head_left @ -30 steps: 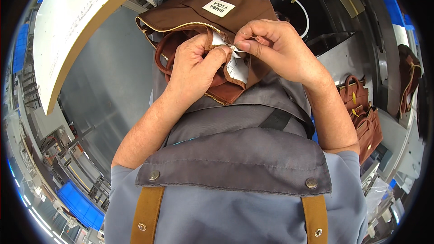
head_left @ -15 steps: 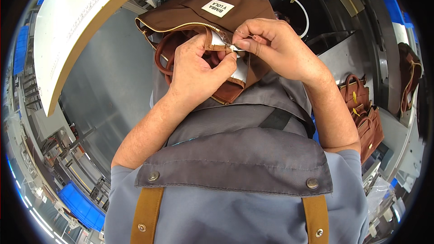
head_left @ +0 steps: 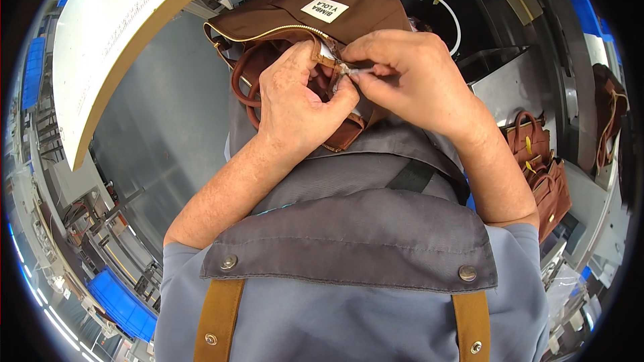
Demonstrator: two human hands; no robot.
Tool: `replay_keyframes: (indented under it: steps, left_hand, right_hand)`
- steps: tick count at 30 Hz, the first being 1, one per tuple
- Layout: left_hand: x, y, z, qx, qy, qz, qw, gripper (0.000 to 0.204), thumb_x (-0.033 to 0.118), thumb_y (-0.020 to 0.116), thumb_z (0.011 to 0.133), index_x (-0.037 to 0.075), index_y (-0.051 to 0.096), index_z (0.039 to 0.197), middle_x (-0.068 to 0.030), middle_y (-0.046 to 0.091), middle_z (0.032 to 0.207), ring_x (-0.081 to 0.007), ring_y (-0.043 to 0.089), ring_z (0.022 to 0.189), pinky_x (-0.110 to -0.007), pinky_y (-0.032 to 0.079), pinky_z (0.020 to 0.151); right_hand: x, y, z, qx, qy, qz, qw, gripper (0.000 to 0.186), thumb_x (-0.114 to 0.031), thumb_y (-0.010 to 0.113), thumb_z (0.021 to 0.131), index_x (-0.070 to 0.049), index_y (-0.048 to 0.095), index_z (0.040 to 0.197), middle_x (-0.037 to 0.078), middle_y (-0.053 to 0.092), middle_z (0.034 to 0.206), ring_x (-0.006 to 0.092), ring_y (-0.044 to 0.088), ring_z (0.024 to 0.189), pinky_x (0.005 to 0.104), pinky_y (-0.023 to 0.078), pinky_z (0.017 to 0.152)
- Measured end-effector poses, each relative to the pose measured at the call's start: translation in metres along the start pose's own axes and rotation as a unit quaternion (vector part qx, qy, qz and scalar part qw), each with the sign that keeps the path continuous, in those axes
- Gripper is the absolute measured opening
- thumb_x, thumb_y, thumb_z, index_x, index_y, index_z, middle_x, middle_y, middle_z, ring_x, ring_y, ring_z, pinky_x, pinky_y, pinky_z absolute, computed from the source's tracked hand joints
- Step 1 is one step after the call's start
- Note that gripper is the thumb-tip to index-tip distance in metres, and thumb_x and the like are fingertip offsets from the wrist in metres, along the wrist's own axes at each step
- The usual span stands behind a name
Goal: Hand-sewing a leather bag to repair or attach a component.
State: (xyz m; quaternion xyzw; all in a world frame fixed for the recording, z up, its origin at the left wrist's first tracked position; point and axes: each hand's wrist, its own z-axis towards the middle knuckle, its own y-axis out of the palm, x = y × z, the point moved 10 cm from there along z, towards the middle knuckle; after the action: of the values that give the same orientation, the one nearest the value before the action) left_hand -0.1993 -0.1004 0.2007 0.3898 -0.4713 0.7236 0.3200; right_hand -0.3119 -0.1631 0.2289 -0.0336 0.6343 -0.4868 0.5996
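Note:
A brown handbag [head_left: 282, 17] with a pale label and a gold zip lies before me, its mouth gaping toward my body. My left hand [head_left: 292, 97] is closed on the brown edge of the opening, thumb and fingers pinching it. Reddish-brown handles [head_left: 239, 80] curve out beside that hand. Close to the pinched spot, my right hand [head_left: 412, 77] is closed with thumb and fingers pinched together. A thin pale piece shows at its fingertips by the bag's edge; its kind is unclear. The fingers of both hands nearly meet, hiding part of the seam.
A grey apron [head_left: 355, 234] with tan straps covers my front, under the bag. Reddish-brown handbags [head_left: 547, 184] stand at the right. A white curved board [head_left: 111, 33] arches at upper left over a grey metal surface [head_left: 154, 94]. Blue crates [head_left: 121, 303] sit at lower left.
My right hand has turned and moved slightly down, its fingertips now closer to the pinched edge. Less of the white inner strip shows. My left hand has shifted slightly right.

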Motion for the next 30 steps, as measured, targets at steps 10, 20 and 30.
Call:
replay_keyframes:
  steps: [10, 20, 30]
  left_hand:
    - [0.010, 0.001, 0.001, -0.001, 0.036, 0.047, 0.998, 0.018, 0.004, 0.072, 0.071, 0.003, 0.055, 0.079, -0.0051, 0.056, 0.070, -0.0140, 0.053, 0.054, -0.030, 0.044, 0.050]
    - [-0.002, 0.003, 0.004, -0.007, -0.018, 0.003, 1.000, 0.018, 0.004, 0.070, 0.071, 0.002, 0.052, 0.074, -0.0048, 0.056, 0.068, -0.0115, 0.054, 0.055, -0.028, 0.045, 0.051]
    - [0.009, -0.002, 0.005, 0.016, 0.037, 0.053, 0.998, 0.016, 0.002, 0.069, 0.071, 0.002, 0.053, 0.074, -0.0051, 0.056, 0.065, -0.0120, 0.055, 0.054, -0.028, 0.045, 0.050]
  right_hand:
    - [-0.013, 0.002, 0.001, 0.031, -0.060, -0.119, 0.991, 0.015, -0.015, 0.076, 0.074, -0.010, 0.074, 0.089, 0.004, 0.070, 0.078, 0.0269, 0.069, 0.072, 0.0396, 0.053, 0.061]
    - [-0.001, 0.001, 0.013, -0.035, -0.032, -0.101, 0.994, 0.023, -0.005, 0.076, 0.075, -0.006, 0.072, 0.098, 0.005, 0.071, 0.087, 0.0196, 0.070, 0.076, 0.0314, 0.055, 0.065]
    - [-0.014, 0.003, 0.005, 0.052, -0.047, -0.169, 0.983, 0.010, -0.018, 0.072, 0.077, -0.011, 0.070, 0.083, 0.005, 0.068, 0.074, 0.0288, 0.069, 0.073, 0.0432, 0.053, 0.061]
